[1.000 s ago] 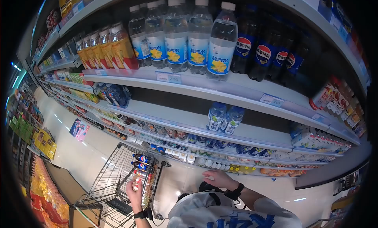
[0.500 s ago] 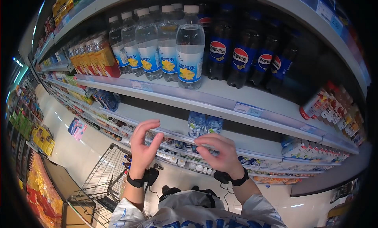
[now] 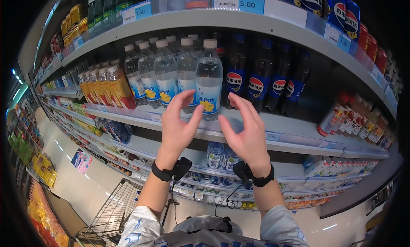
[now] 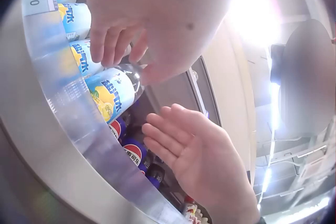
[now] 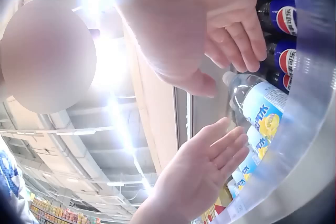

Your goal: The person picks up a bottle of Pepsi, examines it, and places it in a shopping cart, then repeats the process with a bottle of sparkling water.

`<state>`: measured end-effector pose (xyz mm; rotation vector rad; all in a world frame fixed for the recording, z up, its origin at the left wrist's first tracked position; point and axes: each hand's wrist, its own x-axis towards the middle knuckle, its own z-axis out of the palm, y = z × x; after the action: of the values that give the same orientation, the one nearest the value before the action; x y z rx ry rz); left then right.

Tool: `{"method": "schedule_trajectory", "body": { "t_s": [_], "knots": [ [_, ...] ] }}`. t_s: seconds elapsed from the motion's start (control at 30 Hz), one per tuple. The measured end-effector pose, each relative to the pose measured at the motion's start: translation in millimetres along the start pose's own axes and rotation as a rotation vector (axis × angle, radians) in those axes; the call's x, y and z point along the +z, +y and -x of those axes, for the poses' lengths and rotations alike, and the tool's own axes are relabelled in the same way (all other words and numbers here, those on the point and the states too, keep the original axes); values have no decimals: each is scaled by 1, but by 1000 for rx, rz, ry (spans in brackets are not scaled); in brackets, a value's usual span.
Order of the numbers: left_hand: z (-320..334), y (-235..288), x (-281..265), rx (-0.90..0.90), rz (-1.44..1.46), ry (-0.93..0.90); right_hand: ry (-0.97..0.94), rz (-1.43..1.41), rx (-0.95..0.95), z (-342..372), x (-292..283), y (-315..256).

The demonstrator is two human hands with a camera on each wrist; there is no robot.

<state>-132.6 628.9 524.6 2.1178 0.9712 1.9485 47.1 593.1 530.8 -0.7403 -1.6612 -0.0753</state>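
Observation:
A clear soda bottle (image 3: 209, 78) with a blue lemon label and white cap stands upright at the shelf's front edge. My left hand (image 3: 178, 126) is raised just left of it, thumb and fingers apart, nothing held. On the other side, my right hand (image 3: 245, 129) is spread the same way, also with nothing in it. The left wrist view shows the same soda bottle (image 4: 113, 92) between both hands. In the right wrist view the bottle (image 5: 257, 103) stands close by the right fingertips. More lemon soda bottles (image 3: 165, 70) line up to its left.
Dark cola bottles (image 3: 257, 80) stand to the right on the same shelf (image 3: 294, 131). Orange-labelled drinks (image 3: 115, 87) are at the left. An upper shelf edge with price tags (image 3: 239, 2) overhangs the bottles. A shopping cart (image 3: 117, 204) stands on the floor at lower left.
Both hands have risen from low down, the left from over the cart, to either side of the front soda bottle. The head view has shifted, showing more of the upper shelf.

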Motion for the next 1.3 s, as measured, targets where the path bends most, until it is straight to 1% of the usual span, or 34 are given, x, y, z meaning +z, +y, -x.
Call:
{"method": "schedule_trajectory", "body": {
  "t_s": [0.03,0.1,0.2,0.23,0.3,0.37,0.43,0.5,0.57,0.63,0.73,0.8,0.97,1.03,1.13,1.17,1.23,1.3],
  "knots": [
    [-4,0,1,-32,-39,-19,20,-4,20,-5,5,2],
    [-9,-6,4,-5,-45,-1,9,54,15,-11,18,12],
    [-15,-12,6,39,-93,-24,-64,189,149,-17,29,15],
    [-16,-15,6,43,-84,-27,-60,198,150,-17,33,18],
    [-17,-18,7,-24,-7,-54,-102,115,222,-17,44,27],
    [-18,-19,7,-48,46,-66,-121,126,240,-18,49,30],
    [-19,-22,5,-68,96,-79,-124,187,264,-18,52,28],
    [-18,-25,5,-177,222,-91,-101,244,252,-16,54,27],
    [-18,-25,4,-183,246,-94,-78,303,241,-15,56,25],
    [-17,-24,4,-194,273,-95,-78,326,289,-15,57,22],
    [-17,-23,4,-183,284,-74,-51,347,278,-16,60,22],
    [-17,-21,2,-169,266,-94,-33,354,270,-16,61,22],
    [-15,-12,-3,-181,271,-124,74,285,182,-13,61,23],
    [-13,-12,0,-184,267,-141,101,252,202,-15,61,19],
    [-9,-17,4,-210,379,-131,141,305,130,-12,64,18],
    [-8,-16,4,-216,380,-136,139,307,138,-9,64,19],
    [-7,-13,2,-212,437,-137,187,368,24,-7,66,19],
    [-6,-13,2,-194,408,-119,200,382,-11,-5,67,16]
  ]
}}
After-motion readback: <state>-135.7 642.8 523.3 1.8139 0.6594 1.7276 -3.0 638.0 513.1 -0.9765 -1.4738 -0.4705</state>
